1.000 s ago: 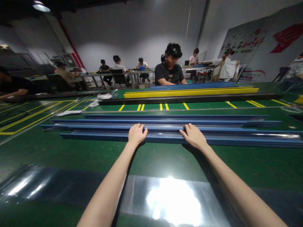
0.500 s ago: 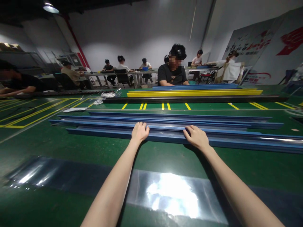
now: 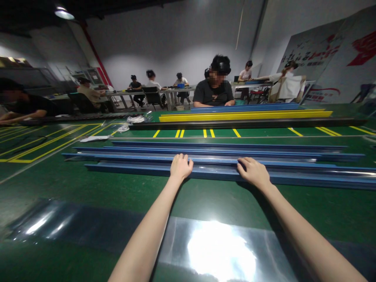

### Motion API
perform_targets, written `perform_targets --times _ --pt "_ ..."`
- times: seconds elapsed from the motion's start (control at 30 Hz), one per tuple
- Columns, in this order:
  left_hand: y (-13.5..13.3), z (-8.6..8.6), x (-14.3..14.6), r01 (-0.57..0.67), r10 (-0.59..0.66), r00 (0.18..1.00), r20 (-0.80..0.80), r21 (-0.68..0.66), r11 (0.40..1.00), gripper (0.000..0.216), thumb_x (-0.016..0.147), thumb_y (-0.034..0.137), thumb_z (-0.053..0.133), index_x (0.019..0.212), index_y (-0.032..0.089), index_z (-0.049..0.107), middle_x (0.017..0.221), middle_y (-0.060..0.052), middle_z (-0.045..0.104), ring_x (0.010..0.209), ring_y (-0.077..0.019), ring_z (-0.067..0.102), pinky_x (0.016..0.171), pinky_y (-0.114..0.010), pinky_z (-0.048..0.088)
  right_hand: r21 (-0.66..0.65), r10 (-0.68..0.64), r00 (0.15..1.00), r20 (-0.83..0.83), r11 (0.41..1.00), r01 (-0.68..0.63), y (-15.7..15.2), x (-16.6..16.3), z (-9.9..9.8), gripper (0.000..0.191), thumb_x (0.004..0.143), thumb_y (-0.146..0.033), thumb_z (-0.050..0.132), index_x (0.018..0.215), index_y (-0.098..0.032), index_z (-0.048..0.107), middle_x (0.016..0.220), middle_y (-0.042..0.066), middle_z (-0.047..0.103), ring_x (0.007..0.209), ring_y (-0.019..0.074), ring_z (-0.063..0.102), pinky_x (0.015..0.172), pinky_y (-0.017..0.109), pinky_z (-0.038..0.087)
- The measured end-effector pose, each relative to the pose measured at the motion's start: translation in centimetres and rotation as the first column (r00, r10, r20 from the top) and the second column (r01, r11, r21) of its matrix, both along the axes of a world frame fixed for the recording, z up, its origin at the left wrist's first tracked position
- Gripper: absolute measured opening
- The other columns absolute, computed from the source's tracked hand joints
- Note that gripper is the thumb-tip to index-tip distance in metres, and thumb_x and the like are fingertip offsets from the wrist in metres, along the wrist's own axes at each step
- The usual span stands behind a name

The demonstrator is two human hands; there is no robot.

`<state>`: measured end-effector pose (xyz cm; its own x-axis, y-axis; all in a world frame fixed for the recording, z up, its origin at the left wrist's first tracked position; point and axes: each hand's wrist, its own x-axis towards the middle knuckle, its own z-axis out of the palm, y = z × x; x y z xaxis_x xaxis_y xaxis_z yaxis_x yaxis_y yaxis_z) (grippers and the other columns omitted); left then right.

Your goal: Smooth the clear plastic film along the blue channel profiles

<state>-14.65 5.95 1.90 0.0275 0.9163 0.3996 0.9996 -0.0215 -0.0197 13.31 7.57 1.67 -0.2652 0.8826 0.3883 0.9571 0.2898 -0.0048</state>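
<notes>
A long blue channel profile [image 3: 216, 171] lies crosswise in front of me on the green table. My left hand [image 3: 181, 166] is closed over it near the middle, fingers curled across the far side and thumb on the near side. To the right, my right hand [image 3: 254, 171] grips the same profile, its fingertips partly hidden behind the edge. More blue profiles [image 3: 132, 150] lie close behind, parallel to it. Nearer to me, a long clear plastic sleeve [image 3: 96, 221] lies flat under my forearms, with a bright glare on it.
Farther back lie a black profile [image 3: 235, 123], a yellow profile [image 3: 246, 114] and another blue profile [image 3: 243, 107]. Crumpled clear plastic [image 3: 135, 119] is at the back left. A co-worker [image 3: 214, 88] sits across the table; several other people work behind.
Both hands have shifted slightly to the right along the blue channel profile, still holding it. The whole view has moved a little as well.
</notes>
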Motion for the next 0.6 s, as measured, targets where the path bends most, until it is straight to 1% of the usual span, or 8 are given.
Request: perform_targets --times 0.13,0.23,0.33,0.4,0.47,0.53,0.6 --pt "0.0 0.3 -0.4 0.021 -0.023 0.999 -0.043 -0.046 0.999 0.033 0.086 0.033 0.033 0.091 0.015 0.06 0.092 -0.01 0.061 0.09 -0.0228 0.052 0.081 -0.034 0.037 -0.04 0.014 1.0 0.006 0.999 -0.014 -0.2 0.0 0.3 0.037 0.087 -0.036 0.031 0.103 -0.018 0.058 0.102 0.007 0.061 0.094 0.0192 0.055 0.071 0.027 0.041" --pt "0.6 0.8 -0.5 0.056 -0.06 0.997 -0.047 -0.079 0.995 0.034 0.087 0.035 0.032 0.088 0.016 0.061 0.095 -0.01 0.061 0.091 -0.0233 0.052 0.077 -0.035 0.038 -0.11 0.026 1.0 -0.011 0.994 -0.027 0.3 0.1 0.8 0.037 0.088 -0.039 0.029 0.098 -0.019 0.058 0.099 0.007 0.061 0.092 0.0192 0.056 0.07 0.028 0.04" --pt "1.8 1.4 -0.3 0.089 -0.091 0.995 -0.042 -0.05 0.995 0.034 0.087 0.035 0.032 0.086 0.017 0.061 0.096 -0.009 0.061 0.093 -0.0233 0.051 0.078 -0.036 0.037 -0.174 0.026 0.997 -0.073 0.984 -0.038 1.4 0.1 1.6 0.034 0.087 -0.039 0.03 0.091 -0.021 0.059 0.092 0.005 0.063 0.087 0.0183 0.057 0.066 0.027 0.04" --pt "3.0 1.9 0.1 0.111 -0.111 0.993 -0.036 -0.012 0.994 0.031 0.087 0.033 0.033 0.09 0.018 0.06 0.097 -0.009 0.06 0.095 -0.0231 0.05 0.079 -0.035 0.037 -0.16 0.041 0.994 -0.098 0.986 -0.057 2.4 0.1 2.2 0.03 0.086 -0.037 0.033 0.089 -0.02 0.059 0.09 0.005 0.063 0.086 0.0184 0.056 0.068 0.027 0.04" --pt "4.4 2.3 0.6 0.13 -0.13 0.991 -0.017 0.001 0.991 0.029 0.087 0.032 0.034 0.096 0.018 0.059 0.101 -0.008 0.06 0.097 -0.0229 0.05 0.079 -0.035 0.037 -0.118 0.071 0.994 -0.087 0.99 -0.081 3.5 0.0 2.6 0.029 0.085 -0.035 0.035 0.089 -0.019 0.059 0.09 0.006 0.063 0.088 0.0198 0.055 0.073 0.029 0.04" --pt "5.8 2.6 1.1 0.159 -0.159 0.987 0.008 -0.013 0.987 0.031 0.087 0.032 0.035 0.104 0.018 0.057 0.107 -0.008 0.059 0.101 -0.0224 0.05 0.082 -0.035 0.038 -0.086 0.1 0.993 -0.063 0.991 -0.105 4.8 -0.2 2.8 0.031 0.085 -0.034 0.035 0.091 -0.017 0.06 0.093 0.007 0.063 0.09 0.0216 0.054 0.077 0.031 0.04" --pt "7.0 2.6 1.6 0.202 -0.201 0.979 0.043 -0.041 0.978 0.035 0.088 0.033 0.034 0.113 0.016 0.053 0.118 -0.008 0.055 0.11 -0.0215 0.046 0.089 -0.034 0.036 -0.071 0.128 0.99 -0.054 0.989 -0.131 6.1 -0.4 2.8 0.034 0.085 -0.035 0.034 0.096 -0.016 0.06 0.098 0.009 0.063 0.094 0.0227 0.053 0.081 0.033 0.04"
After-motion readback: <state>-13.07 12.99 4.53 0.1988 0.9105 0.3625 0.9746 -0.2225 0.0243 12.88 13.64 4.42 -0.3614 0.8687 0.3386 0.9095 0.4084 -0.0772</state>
